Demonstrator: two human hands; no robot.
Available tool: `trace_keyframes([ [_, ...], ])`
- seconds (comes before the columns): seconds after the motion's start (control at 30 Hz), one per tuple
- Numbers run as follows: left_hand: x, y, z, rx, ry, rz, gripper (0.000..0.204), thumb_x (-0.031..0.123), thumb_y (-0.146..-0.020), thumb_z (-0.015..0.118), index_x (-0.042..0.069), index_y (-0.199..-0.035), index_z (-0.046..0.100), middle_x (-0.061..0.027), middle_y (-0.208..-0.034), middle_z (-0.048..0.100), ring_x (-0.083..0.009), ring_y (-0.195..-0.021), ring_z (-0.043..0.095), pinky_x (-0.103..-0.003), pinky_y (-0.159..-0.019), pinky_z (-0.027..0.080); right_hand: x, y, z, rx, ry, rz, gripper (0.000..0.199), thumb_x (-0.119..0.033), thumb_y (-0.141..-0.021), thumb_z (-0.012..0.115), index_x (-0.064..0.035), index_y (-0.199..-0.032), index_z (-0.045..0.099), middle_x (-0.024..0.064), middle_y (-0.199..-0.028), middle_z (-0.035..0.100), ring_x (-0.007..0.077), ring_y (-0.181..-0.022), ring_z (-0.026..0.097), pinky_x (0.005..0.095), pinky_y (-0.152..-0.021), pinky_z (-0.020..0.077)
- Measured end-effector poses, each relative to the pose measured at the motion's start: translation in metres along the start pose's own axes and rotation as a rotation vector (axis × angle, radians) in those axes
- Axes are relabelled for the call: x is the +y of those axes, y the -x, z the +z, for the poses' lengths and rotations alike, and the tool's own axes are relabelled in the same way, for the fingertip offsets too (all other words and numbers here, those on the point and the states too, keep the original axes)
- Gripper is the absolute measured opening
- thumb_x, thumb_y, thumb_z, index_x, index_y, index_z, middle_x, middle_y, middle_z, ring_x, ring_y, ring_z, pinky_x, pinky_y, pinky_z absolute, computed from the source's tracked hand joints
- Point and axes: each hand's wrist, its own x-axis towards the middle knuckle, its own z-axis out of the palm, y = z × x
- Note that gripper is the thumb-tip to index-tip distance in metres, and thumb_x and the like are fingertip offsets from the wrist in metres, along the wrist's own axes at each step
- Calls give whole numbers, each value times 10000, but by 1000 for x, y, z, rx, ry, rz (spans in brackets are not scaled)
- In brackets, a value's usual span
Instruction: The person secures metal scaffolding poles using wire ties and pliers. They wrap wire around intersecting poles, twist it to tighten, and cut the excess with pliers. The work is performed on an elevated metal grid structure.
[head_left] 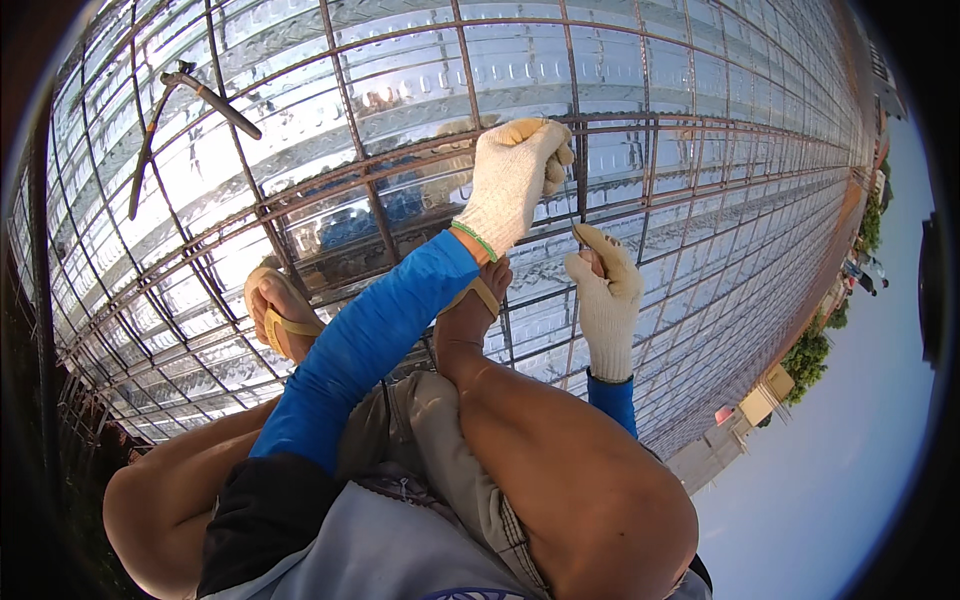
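My left hand (512, 178), in a white knitted glove with a green cuff, is closed beside a crossing of the rusty rebar grid (363, 165). Its curled fingers hide whatever they may grip. Lower and to the right is my right hand (610, 305), also gloved, thumb and fingers drawn together just above the bars. One bare fingertip shows through that glove; what it pinches is too small to make out. A pair of long-handled pincers (178, 80) lies spread on the grid at the far left, away from both hands.
Shiny ribbed metal decking (415, 75) lies under the bars. My sandalled left foot (285, 312) and right foot (475, 300) rest on the grid between my hands and body. Trees (808, 362) and a pale building (765, 397) appear beyond the right edge.
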Motion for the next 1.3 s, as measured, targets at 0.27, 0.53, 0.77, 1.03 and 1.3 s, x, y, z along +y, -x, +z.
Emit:
trace_keyframes([
  [0.27,-19,16,16,141,38,141,141,157,-1046,720,38,-1072,790,-28,-835,721,-59,-638,614,-220,-535,476,-2,-12,-13,-247,46,351,278,-93,-986,699,54,-1218,737,-10,-842,650,74,-684,587,264,-620,491],
  [0.53,-9,5,38,198,128,13,166,179,-1047,701,26,-1035,763,-38,-854,715,-85,-663,641,-244,-574,523,7,-19,-8,159,617,-412,309,-83,-968,776,32,-1253,742,140,-908,753,158,-745,698,324,-686,564],
  [0.77,18,7,90,-80,106,104,187,78,-1063,662,-86,-1151,680,-47,-909,640,-69,-696,497,-219,-570,385,-55,-10,-55,123,-448,138,356,-95,-948,738,-7,-1293,716,-9,-815,627,67,-656,541,248,-571,456],
  [1.03,24,-28,61,-400,-188,-6,253,164,-1118,657,-58,-1237,677,-27,-931,647,-65,-712,508,-222,-589,417,-53,36,-26,142,-574,7,250,-156,-814,715,49,-953,745,60,-703,672,130,-566,601,317,-519,479],
  [1.3,58,-64,6,-279,-48,22,250,172,-1138,629,-44,-1262,657,-46,-931,681,-79,-683,549,-207,-567,458,-67,-3,21,45,-619,-34,293,-175,-793,701,45,-975,770,54,-681,659,114,-566,594,301,-516,464],
])
